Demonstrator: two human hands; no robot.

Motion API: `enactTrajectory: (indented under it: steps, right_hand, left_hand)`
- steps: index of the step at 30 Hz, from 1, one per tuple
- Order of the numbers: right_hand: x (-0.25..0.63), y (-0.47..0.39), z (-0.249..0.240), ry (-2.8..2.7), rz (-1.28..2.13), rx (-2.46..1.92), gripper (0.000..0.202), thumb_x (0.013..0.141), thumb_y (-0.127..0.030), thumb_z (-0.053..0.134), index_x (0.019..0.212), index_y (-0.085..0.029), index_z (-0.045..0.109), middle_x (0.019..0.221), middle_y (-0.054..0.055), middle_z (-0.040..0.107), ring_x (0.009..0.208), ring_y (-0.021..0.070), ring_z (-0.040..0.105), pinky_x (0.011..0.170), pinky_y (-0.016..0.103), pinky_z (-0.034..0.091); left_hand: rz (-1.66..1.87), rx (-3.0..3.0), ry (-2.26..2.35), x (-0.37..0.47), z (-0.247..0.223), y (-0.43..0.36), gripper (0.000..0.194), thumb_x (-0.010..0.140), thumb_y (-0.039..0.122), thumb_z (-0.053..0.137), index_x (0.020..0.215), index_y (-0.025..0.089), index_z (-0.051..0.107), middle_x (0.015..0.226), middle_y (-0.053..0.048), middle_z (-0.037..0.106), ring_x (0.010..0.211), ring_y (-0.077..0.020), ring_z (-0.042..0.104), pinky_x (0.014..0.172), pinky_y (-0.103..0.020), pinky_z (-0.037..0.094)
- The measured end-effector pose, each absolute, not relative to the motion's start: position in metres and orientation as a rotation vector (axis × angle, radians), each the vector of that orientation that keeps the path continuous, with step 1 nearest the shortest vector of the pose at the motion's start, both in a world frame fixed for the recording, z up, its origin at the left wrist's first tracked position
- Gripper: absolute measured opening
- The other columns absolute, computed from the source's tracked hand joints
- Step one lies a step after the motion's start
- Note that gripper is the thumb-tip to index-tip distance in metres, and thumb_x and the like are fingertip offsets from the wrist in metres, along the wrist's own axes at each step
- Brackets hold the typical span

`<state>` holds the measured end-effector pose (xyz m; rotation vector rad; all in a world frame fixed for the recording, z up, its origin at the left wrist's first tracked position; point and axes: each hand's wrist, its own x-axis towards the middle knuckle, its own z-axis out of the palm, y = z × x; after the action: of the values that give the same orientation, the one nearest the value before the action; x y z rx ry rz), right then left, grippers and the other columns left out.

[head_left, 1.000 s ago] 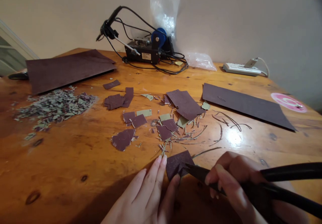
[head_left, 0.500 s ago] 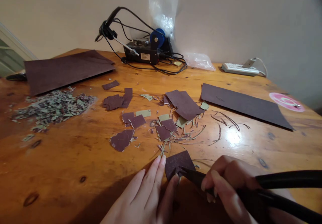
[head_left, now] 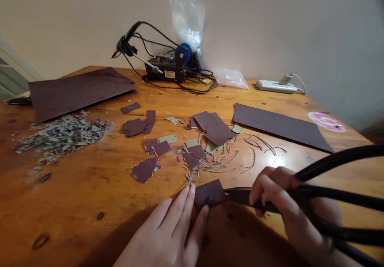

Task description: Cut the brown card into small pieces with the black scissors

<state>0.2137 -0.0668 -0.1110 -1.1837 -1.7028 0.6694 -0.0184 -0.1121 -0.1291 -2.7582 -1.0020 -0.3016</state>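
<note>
My left hand (head_left: 168, 229) reaches in from the bottom, its thumb and fingers closed around the left and near edges of a small dark maroon piece of sandpaper (head_left: 210, 195). Black scissors (head_left: 240, 197) with large looped handles are in my right hand (head_left: 288, 207), fingers wrapped round them. Their blades point left, the tips at the right edge of the piece. Just beyond my left fingertips lie cut maroon pieces (head_left: 192, 161) and thin strips (head_left: 222, 165), some showing a greenish back.
Larger maroon sheets lie at left (head_left: 75, 93) and right (head_left: 279, 127). A heap of shreds (head_left: 69, 137) sits at left. Behind stand a soldering iron (head_left: 127, 39) on its holder, a blue spool (head_left: 183, 54), plastic bags (head_left: 231, 78) and a power strip (head_left: 274, 86). A pink sticker (head_left: 327, 121) is right.
The scissors have drawn back right from the middle of the piece to its right edge, and their handles have spread apart. My left hand stays on the piece. The view has shifted slightly.
</note>
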Motion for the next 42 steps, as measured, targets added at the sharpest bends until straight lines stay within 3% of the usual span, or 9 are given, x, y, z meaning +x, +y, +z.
enactTrajectory:
  steps: [3,7,13,19,30,36,42]
  right_hand:
    - [0.215,-0.057,-0.112,-1.39,0.76,-0.988,0.033,0.087,-0.021,0.055,0.054,-0.022,0.049,0.055,-0.004,0.059,0.038,0.0103,0.055,0.039,0.023,0.044]
    - [0.218,-0.046,-0.113,-1.251,0.697,-0.974,0.031,0.084,-0.021,0.058,0.055,-0.02,0.051,0.057,-0.004,0.059,0.037,0.0096,0.053,0.04,0.025,0.044]
    - [0.222,-0.037,-0.111,-1.191,0.644,-1.007,0.033,0.082,-0.032,0.061,0.053,-0.02,0.051,0.053,-0.004,0.056,0.036,0.0099,0.052,0.04,0.025,0.041]
    - [0.229,-0.029,-0.111,-1.116,0.603,-0.99,0.031,0.081,-0.032,0.061,0.054,-0.021,0.05,0.054,-0.004,0.057,0.038,0.0099,0.051,0.044,0.026,0.041]
    - [0.236,-0.02,-0.12,-1.105,0.62,-1.062,0.031,0.079,-0.04,0.063,0.056,-0.021,0.053,0.055,-0.002,0.058,0.041,0.012,0.051,0.044,0.027,0.041]
    - [0.239,-0.017,-0.124,-1.064,0.644,-1.064,0.032,0.077,-0.039,0.065,0.054,-0.021,0.052,0.056,-0.003,0.058,0.04,0.0106,0.051,0.044,0.026,0.042]
    - [0.24,-0.014,-0.127,-1.042,0.666,-1.059,0.031,0.074,-0.04,0.068,0.054,-0.02,0.054,0.056,-0.003,0.058,0.039,0.0108,0.05,0.041,0.026,0.041]
  left_hand:
    - [-0.255,-2.878,-1.155,-0.015,-0.112,-0.1,0.046,0.087,0.056,0.048,0.109,0.018,0.063,0.111,-0.013,0.065,0.096,-0.0282,0.061,0.074,-0.038,0.052]
    - [-0.228,-2.91,-1.56,-0.012,-0.103,-0.087,0.025,0.084,0.038,0.059,0.099,0.019,0.06,0.106,-0.011,0.06,0.096,-0.0286,0.059,0.077,-0.044,0.053]
    - [-0.223,-2.952,-1.805,-0.016,-0.097,-0.079,0.034,0.08,0.038,0.059,0.105,0.016,0.054,0.111,-0.013,0.052,0.106,-0.0299,0.052,0.09,-0.048,0.047]
    - [-0.25,-2.95,-1.806,-0.017,-0.099,-0.073,0.034,0.076,0.041,0.061,0.1,0.017,0.056,0.112,-0.011,0.048,0.105,-0.0301,0.05,0.091,-0.049,0.044]
    - [-0.49,-3.079,-1.869,-0.021,-0.101,-0.071,0.021,0.071,0.02,0.062,0.091,0.018,0.058,0.107,-0.007,0.046,0.098,-0.0223,0.052,0.092,-0.039,0.045]
    - [-0.449,-3.02,-1.86,-0.018,-0.105,-0.074,0.037,0.068,0.035,0.067,0.1,0.018,0.057,0.108,-0.009,0.045,0.106,-0.0287,0.047,0.096,-0.047,0.041]
    - [-0.437,-3.051,-1.889,-0.017,-0.109,-0.075,0.032,0.068,0.029,0.067,0.096,0.018,0.058,0.108,-0.008,0.048,0.106,-0.0275,0.047,0.095,-0.045,0.042]
